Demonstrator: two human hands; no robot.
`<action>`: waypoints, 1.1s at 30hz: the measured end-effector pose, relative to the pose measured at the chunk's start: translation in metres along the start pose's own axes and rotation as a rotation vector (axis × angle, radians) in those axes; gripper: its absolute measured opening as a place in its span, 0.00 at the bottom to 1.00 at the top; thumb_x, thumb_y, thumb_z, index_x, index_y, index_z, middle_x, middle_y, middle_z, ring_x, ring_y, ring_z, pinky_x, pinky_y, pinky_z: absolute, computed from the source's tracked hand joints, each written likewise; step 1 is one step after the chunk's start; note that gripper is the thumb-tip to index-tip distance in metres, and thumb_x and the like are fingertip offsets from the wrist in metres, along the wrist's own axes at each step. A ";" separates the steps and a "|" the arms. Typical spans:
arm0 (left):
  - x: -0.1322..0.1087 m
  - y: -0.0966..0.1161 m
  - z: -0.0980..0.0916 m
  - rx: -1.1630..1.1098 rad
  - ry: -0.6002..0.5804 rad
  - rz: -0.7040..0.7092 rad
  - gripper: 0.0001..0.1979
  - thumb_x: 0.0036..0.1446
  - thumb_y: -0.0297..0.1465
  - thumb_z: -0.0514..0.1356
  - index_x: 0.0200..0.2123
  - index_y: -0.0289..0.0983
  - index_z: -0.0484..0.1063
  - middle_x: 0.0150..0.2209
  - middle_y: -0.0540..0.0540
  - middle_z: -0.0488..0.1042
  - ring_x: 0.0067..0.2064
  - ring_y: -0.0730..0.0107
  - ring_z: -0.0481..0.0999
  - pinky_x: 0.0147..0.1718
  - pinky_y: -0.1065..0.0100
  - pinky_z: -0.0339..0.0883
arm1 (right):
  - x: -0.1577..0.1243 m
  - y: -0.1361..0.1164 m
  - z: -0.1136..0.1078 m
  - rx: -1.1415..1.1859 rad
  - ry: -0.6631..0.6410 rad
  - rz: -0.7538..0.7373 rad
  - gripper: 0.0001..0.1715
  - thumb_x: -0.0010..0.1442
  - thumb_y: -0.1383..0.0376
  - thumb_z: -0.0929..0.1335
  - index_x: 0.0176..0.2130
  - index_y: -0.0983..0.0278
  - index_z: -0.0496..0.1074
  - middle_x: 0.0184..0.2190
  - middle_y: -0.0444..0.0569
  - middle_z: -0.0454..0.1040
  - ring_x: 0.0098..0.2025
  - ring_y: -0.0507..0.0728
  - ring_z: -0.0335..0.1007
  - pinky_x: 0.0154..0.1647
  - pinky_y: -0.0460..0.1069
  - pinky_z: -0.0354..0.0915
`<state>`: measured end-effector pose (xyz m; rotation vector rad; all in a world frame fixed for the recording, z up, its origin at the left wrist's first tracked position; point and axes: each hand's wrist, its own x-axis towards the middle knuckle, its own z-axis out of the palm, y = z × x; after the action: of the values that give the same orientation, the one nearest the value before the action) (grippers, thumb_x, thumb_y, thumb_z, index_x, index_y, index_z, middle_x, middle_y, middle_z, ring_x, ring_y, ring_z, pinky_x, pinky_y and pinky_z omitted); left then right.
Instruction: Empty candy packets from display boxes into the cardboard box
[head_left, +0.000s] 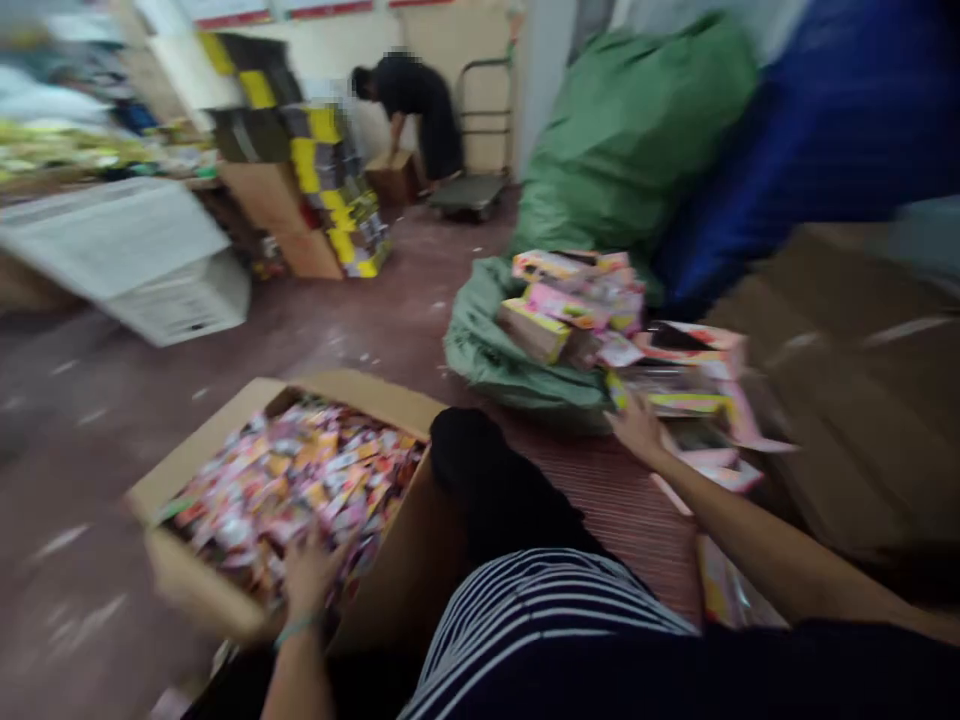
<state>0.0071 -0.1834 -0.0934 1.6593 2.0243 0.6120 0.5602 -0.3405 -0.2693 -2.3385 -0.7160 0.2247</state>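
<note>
My left hand point(307, 575) rests inside an open cardboard box point(180, 575) at the lower left, on a heap of small colourful packets point(300, 480). Its fingers are smeared by motion, so I cannot say whether they grip a packet. My right hand point(637, 428) reaches forward to a pile of pink and yellow printed cartons point(600, 320) lying on a green sack point(487, 350). The fingers touch the near cartons; a grip cannot be made out. My knee in black point(487, 480) lies between the two arms.
A large stuffed green sack point(637, 130) and a blue one point(825, 120) stand behind the cartons. Brown cardboard point(847, 400) lies at the right. Stacked yellow and grey boxes point(330, 180) and white boxes point(150, 260) stand at the left. A person in black point(420, 100) bends over a box beside a trolley point(472, 190).
</note>
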 end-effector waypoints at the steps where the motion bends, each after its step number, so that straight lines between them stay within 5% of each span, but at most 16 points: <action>1: -0.005 0.004 0.007 0.201 0.014 -0.024 0.31 0.52 0.45 0.66 0.58 0.42 0.74 0.60 0.35 0.70 0.69 0.30 0.61 0.60 0.43 0.64 | 0.000 -0.025 0.009 0.060 0.051 -0.135 0.39 0.64 0.59 0.66 0.68 0.76 0.64 0.65 0.72 0.63 0.70 0.71 0.57 0.70 0.66 0.58; 5: -0.004 -0.008 0.023 0.618 -0.021 -0.176 0.38 0.59 0.48 0.61 0.69 0.36 0.66 0.65 0.25 0.63 0.66 0.32 0.64 0.61 0.41 0.60 | -0.017 -0.161 0.032 0.365 0.182 -0.737 0.31 0.69 0.52 0.66 0.61 0.71 0.71 0.64 0.68 0.65 0.67 0.70 0.60 0.70 0.65 0.58; 10: -0.011 -0.021 0.021 0.580 0.060 -0.301 0.33 0.59 0.45 0.61 0.64 0.35 0.70 0.64 0.27 0.63 0.66 0.34 0.64 0.60 0.43 0.60 | -0.102 -0.332 0.054 0.349 -0.183 -1.349 0.25 0.75 0.57 0.64 0.63 0.67 0.72 0.69 0.63 0.60 0.71 0.69 0.54 0.72 0.64 0.55; 14: -0.008 -0.018 0.001 0.490 0.198 -0.273 0.34 0.57 0.44 0.64 0.62 0.31 0.68 0.69 0.24 0.56 0.69 0.33 0.61 0.63 0.43 0.59 | -0.171 -0.414 0.104 0.078 -0.493 -1.545 0.35 0.69 0.63 0.69 0.72 0.58 0.65 0.76 0.56 0.45 0.76 0.77 0.36 0.73 0.74 0.44; 19: 0.025 -0.012 -0.039 0.434 0.313 -0.176 0.42 0.58 0.42 0.65 0.71 0.31 0.60 0.72 0.23 0.52 0.71 0.34 0.59 0.65 0.46 0.59 | -0.214 -0.480 0.186 -0.027 -0.644 -1.763 0.47 0.65 0.74 0.68 0.75 0.47 0.56 0.79 0.46 0.35 0.78 0.76 0.25 0.72 0.80 0.28; 24: 0.097 -0.020 -0.064 0.549 0.204 -0.099 0.49 0.60 0.49 0.64 0.77 0.38 0.51 0.78 0.29 0.41 0.77 0.33 0.45 0.68 0.37 0.53 | -0.204 -0.522 0.250 -0.223 -0.698 -1.525 0.42 0.67 0.71 0.68 0.74 0.47 0.59 0.79 0.49 0.34 0.77 0.81 0.28 0.68 0.85 0.35; 30: 0.170 -0.066 -0.041 0.544 0.033 -0.197 0.48 0.63 0.55 0.59 0.78 0.42 0.48 0.79 0.34 0.42 0.77 0.33 0.42 0.70 0.32 0.42 | -0.168 -0.529 0.297 -0.225 -0.728 -1.299 0.44 0.64 0.71 0.67 0.74 0.53 0.58 0.79 0.49 0.35 0.75 0.81 0.38 0.69 0.78 0.51; 33: 0.185 -0.085 -0.021 0.537 0.066 -0.222 0.38 0.67 0.45 0.56 0.76 0.39 0.55 0.79 0.34 0.42 0.76 0.28 0.44 0.68 0.27 0.40 | -0.160 -0.535 0.322 -0.228 -0.719 -1.253 0.45 0.64 0.73 0.66 0.75 0.53 0.56 0.79 0.49 0.35 0.76 0.80 0.37 0.68 0.77 0.55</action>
<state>-0.1041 -0.0174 -0.1392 1.6615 2.5315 0.0405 0.0851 0.0837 -0.1701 -1.5144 -2.4508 0.4031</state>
